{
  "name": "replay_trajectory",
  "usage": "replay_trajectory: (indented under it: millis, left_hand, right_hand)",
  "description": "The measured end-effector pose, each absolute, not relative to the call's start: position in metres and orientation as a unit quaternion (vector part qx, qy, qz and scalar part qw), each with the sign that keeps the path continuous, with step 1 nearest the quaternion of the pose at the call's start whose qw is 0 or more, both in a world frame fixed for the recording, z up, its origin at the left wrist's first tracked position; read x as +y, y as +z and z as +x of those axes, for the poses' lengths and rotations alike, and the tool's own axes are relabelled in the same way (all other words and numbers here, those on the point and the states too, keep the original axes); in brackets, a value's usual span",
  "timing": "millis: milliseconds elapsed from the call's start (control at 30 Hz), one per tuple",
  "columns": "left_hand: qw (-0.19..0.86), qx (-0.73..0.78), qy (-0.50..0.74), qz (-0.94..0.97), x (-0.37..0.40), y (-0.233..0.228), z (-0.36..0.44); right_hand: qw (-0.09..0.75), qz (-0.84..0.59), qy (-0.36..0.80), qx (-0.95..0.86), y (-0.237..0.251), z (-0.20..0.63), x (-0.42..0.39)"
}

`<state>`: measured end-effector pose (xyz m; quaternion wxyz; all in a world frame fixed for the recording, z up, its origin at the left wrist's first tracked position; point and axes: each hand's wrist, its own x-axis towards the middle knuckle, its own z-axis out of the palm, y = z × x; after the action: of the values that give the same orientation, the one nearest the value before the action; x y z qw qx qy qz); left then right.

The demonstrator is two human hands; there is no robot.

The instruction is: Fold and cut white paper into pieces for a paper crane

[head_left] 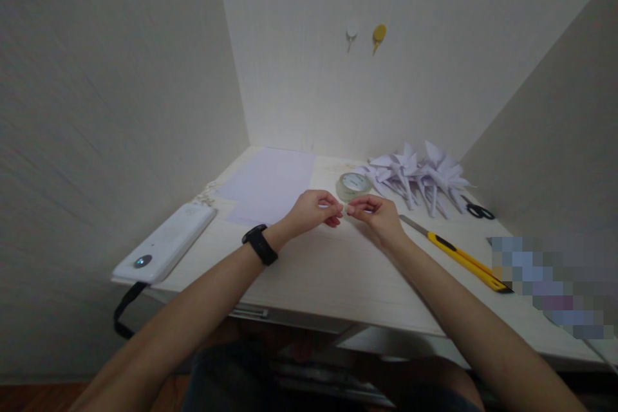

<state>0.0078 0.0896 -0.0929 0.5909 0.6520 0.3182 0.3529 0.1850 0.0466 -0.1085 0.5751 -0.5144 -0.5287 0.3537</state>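
My left hand [318, 209], with a black watch [261, 244] on its wrist, is raised over the middle of the white desk [338, 270]. Its thumb and fingertips are pinched together. Close beside it, my right hand [376, 214] pinches in the same way, the two sets of fingertips almost meeting. A tiny pale bit seems to show between them, too small to name. Just behind the hands lies a roll of clear tape [345, 192]. Left of it, white paper sheets [275, 174] lie flat.
Folded white paper pinwheels [420, 174] are heaped at the back right, with black scissors [479, 211] beside them. A yellow utility knife [463, 259] lies by my right forearm, its blade out. A white device [167, 244] with a strap rests at the left edge. Walls enclose three sides.
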Motion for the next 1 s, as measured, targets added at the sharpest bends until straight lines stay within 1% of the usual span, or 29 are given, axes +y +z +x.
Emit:
replay_trajectory:
  millis: [133,367,533,800,1000]
  left_hand:
    - [0.563,0.305,0.357,0.680,0.0913,-0.0942,0.0067]
    - [0.473,0.282,0.377,0.744,0.0909,-0.0926,0.0041]
    - [0.461,0.284,0.383,0.748,0.0917,-0.0949,0.0039]
    - [0.421,0.302,0.376,0.768,0.0923,-0.0947,0.0039]
    - [0.415,0.311,0.378,0.767,0.0919,-0.0955,0.0052]
  right_hand:
    - [0.569,-0.520,0.346,-0.535,-0.1090,0.1859,0.0470]
    - [0.555,-0.534,0.363,-0.524,-0.1075,0.1852,0.0453]
    - [0.557,-0.531,0.382,-0.512,-0.1066,0.1839,0.0443]
    - [0.564,-0.527,0.357,-0.526,-0.1058,0.1837,0.0444]
    - [0.562,-0.530,0.364,-0.521,-0.1066,0.1841,0.0446]
